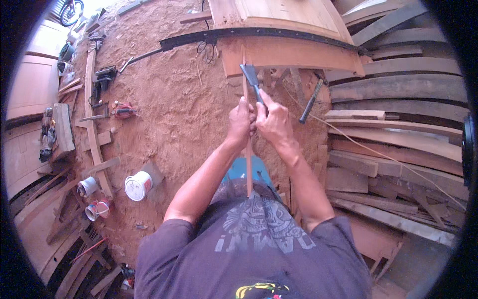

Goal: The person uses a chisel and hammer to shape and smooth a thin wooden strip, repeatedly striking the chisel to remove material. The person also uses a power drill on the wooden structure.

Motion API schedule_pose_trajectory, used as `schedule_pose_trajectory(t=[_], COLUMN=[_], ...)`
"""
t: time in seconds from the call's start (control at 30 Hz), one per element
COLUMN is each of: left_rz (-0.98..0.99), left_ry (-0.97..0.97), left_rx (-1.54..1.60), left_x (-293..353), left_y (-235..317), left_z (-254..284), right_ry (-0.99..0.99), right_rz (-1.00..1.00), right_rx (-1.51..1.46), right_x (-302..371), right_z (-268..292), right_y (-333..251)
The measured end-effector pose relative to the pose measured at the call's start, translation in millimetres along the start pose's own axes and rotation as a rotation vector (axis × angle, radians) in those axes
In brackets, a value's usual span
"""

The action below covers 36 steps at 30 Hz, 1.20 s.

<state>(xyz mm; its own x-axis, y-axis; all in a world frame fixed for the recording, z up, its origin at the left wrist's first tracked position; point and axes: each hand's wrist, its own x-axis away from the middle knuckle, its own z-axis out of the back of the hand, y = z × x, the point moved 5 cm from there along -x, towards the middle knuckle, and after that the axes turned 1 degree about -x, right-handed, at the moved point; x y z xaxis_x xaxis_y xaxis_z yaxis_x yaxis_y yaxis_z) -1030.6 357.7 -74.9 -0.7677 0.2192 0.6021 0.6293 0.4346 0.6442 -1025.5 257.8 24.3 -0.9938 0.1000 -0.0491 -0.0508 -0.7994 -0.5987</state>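
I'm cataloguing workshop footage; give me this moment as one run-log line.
left hand: grips thin wooden strip | right hand: holds dark flat-bladed tool, overlapping strip, contact unclear | beyond: wooden panel

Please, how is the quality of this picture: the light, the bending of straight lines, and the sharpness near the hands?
Head view: bright light washes out the area near the wheel, top left; head view: the planks at right look bowed by the lens; head view: left hand, right hand and chisel look fairly sharp, without strong blur.

A bucket [138, 186] sits left of the hands [274, 118], planks [408, 87] right (stacked), a panel [298, 14] ahead.
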Motion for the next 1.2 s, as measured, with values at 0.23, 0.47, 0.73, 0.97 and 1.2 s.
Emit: schedule_pose_trajectory(t=[0.23, 0.47, 0.73, 0.97, 1.2], left_rz=[-0.042, -0.122, -0.066, 0.051, 0.007], left_ry=[-0.041, 0.054, 0.048, -0.039, -0.020], left_rx=[0.054, -0.092, -0.140, -0.038, -0.022], left_x=[-6.0, -11.1, -14.3, -19.1, -18.7], left_y=[-9.5, 0.8, 2.1, -18.0, -15.8], left_z=[-0.7, 11.1, 15.7, 14.2, 18.2], right_ry=[0.029, -0.048, 0.031, 0.053, 0.016], right_rz=[0.042, -0.004, 0.058, 0.007, -0.040], right_rx=[0.069, 0.075, 0.097, 0.105, 0.080], right_x=[1.2, 30.4, -19.9, -36.8, 42.3], right_z=[-10.7, -14.7, -25.6, -22.7, -22.9], right_y=[8.5, 3.8, 12.7, 6.7, -2.8])
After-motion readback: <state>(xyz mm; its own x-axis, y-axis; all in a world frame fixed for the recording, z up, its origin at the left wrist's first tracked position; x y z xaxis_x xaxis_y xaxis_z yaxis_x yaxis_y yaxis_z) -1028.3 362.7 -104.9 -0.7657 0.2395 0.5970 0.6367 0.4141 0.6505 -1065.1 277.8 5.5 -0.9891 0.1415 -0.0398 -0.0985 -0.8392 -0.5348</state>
